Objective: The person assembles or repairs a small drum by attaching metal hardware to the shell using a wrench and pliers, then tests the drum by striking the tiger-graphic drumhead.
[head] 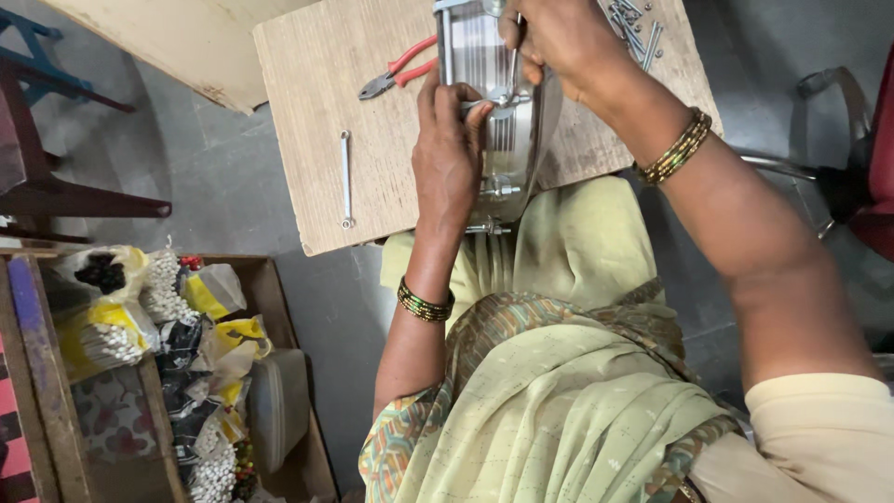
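Observation:
A round, finned metal housing [489, 70] with long bolts stands on edge on a wooden board [317, 112], leaning toward my lap. My left hand [447, 154] grips its near side, with the fingertips on a small bracket at the middle. My right hand [559, 42] reaches over the top and holds a thin metal tool [513, 65] against that bracket. Both wrists carry green and gold bangles.
Red-handled pliers [396, 74] and a slim spanner [345, 179] lie on the board left of the housing. Loose bolts [633, 28] lie at its far right. A box [275, 279] with bags of small white parts [163, 284] sits on the floor at the left.

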